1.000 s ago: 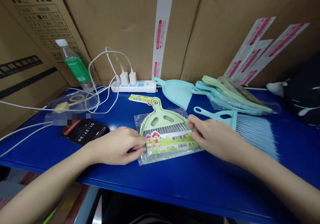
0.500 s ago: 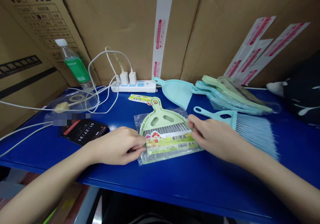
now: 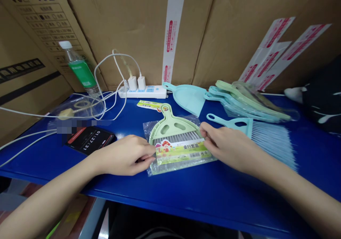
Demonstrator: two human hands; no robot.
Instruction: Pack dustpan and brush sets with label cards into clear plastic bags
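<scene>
A pale green dustpan and brush set (image 3: 178,127) in a clear plastic bag lies flat in front of me, its handle pointing away. A printed card with a mushroom picture shows through the bag, over the grey bristles. My left hand (image 3: 130,155) is closed at the bag's left edge, fingers curled under. At the right edge my right hand (image 3: 226,143) is closed too, thumb and forefinger pinched against the bag. The fingertips' exact hold is partly hidden. Just beyond the right hand lies a loose light blue brush (image 3: 271,139), with a light blue dustpan (image 3: 188,96) behind the bag.
Several bagged dustpan sets (image 3: 247,102) are stacked at the back right. A loose card (image 3: 149,105) lies near the white power strip (image 3: 157,92). To the left are a phone (image 3: 90,141), a bottle (image 3: 81,73) and trailing white cables. Cardboard boxes (image 3: 128,25) stand behind the blue table (image 3: 173,196).
</scene>
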